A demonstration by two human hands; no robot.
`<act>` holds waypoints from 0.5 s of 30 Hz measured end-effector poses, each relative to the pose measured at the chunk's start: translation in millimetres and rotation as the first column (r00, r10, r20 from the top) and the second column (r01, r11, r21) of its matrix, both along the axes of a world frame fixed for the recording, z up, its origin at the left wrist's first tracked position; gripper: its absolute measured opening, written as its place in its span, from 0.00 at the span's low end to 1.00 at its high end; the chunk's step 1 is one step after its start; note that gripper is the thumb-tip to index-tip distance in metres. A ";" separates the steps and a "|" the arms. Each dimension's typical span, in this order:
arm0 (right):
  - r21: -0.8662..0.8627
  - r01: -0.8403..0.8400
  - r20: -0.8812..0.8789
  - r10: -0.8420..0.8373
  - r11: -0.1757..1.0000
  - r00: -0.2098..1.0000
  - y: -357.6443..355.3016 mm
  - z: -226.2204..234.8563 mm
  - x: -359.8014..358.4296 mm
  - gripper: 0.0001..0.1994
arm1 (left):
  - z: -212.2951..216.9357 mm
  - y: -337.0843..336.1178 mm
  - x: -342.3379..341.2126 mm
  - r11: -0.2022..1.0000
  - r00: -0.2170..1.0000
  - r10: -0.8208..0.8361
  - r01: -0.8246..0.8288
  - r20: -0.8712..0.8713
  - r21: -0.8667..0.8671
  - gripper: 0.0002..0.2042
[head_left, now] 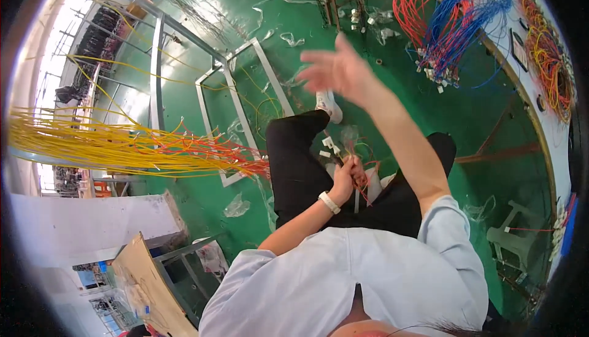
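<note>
Held low over my lap, my left hand is closed round a small bunch of thin red wires. White plastic connectors stick out just beyond its fingers. A pale band circles that wrist. My right hand is raised out in front above the floor, slightly smeared, its fingers spread and nothing in them. To my left, a long bundle of yellow wires with red-orange ends stretches toward my knee.
A metal frame stands ahead on the left. Red wires and blue wires hang over the edge of a curved table at right. A grey plastic stool stands at lower right. Plastic scraps litter the green floor.
</note>
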State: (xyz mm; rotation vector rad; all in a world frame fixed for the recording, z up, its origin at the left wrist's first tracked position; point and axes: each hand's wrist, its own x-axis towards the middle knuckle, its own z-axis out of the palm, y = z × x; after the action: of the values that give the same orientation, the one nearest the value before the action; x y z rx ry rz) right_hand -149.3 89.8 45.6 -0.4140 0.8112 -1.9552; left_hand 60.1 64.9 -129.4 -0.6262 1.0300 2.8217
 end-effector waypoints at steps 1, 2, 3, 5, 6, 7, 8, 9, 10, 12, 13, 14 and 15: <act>-0.044 0.037 -0.068 -0.040 0.998 0.997 12.7 17.6 -12.1 0.31 | -12.6 -2.0 5.9 1.000 0.994 0.006 -0.005 0.108 -0.008 0.10; -0.145 0.107 -0.051 -0.116 0.984 0.992 27.8 30.4 -20.6 0.25 | -21.5 -6.6 7.6 1.000 0.962 0.003 0.001 0.273 -0.016 0.10; -0.083 0.199 -0.166 -0.211 0.976 0.963 43.9 35.2 -21.9 0.22 | -26.4 -12.8 4.9 0.985 0.911 0.145 -0.170 0.387 0.031 0.11; 0.111 0.426 -0.437 -0.341 0.898 0.832 67.6 24.3 -9.3 0.17 | -23.0 -33.9 -9.5 0.958 0.940 0.203 -0.248 0.273 0.143 0.13; 0.177 0.494 -0.585 -0.313 0.851 0.748 74.0 10.0 4.1 0.17 | -15.4 -44.4 -20.4 0.955 0.965 0.219 -0.242 0.142 0.169 0.13; 0.289 0.560 -0.622 -0.292 0.776 0.727 77.0 -8.9 20.6 0.18 | -4.8 -52.7 -31.7 0.972 0.946 0.233 -0.235 0.227 -0.018 0.15; 0.389 0.548 -0.597 -0.250 0.740 0.762 83.0 -28.5 38.2 0.19 | 7.5 -58.1 -44.6 0.979 0.985 0.172 -0.168 -0.020 0.113 0.14; 0.409 0.509 -0.590 -0.207 0.757 0.781 87.5 -48.7 56.3 0.20 | 19.9 -55.0 -57.2 0.989 0.983 0.137 -0.130 -0.122 0.065 0.13; 0.420 0.434 -0.501 -0.195 0.797 0.843 94.6 -67.3 75.1 0.23 | 33.3 -56.0 -71.7 0.990 0.967 0.042 -0.006 -0.252 0.142 0.13; 0.493 0.434 -0.407 -0.241 0.754 0.881 108.1 -98.4 109.9 0.27 | 56.4 -49.3 -96.4 0.986 0.934 -0.084 0.128 -0.346 0.104 0.12; 0.505 0.411 -0.349 -0.255 0.759 0.902 119.0 -109.3 124.7 0.28 | 65.2 -47.6 -105.8 0.970 0.925 -0.122 0.188 -0.360 0.155 0.12; 0.566 0.432 -0.298 -0.314 0.702 0.901 130.7 -117.9 138.1 0.27 | 71.2 -47.1 -113.7 0.973 0.941 -0.120 0.174 -0.315 0.152 0.11; 0.643 0.401 -0.213 -0.350 0.653 0.912 141.3 -125.0 149.0 0.27 | 74.2 -48.5 -121.1 0.961 0.911 -0.138 0.217 -0.388 0.169 0.11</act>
State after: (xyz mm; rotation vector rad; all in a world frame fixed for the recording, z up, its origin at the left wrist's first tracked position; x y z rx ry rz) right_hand -0.3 231.1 -79.4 0.1527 1.6910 -1.8388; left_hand -61.0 16.5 -55.2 0.0321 0.7642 2.8876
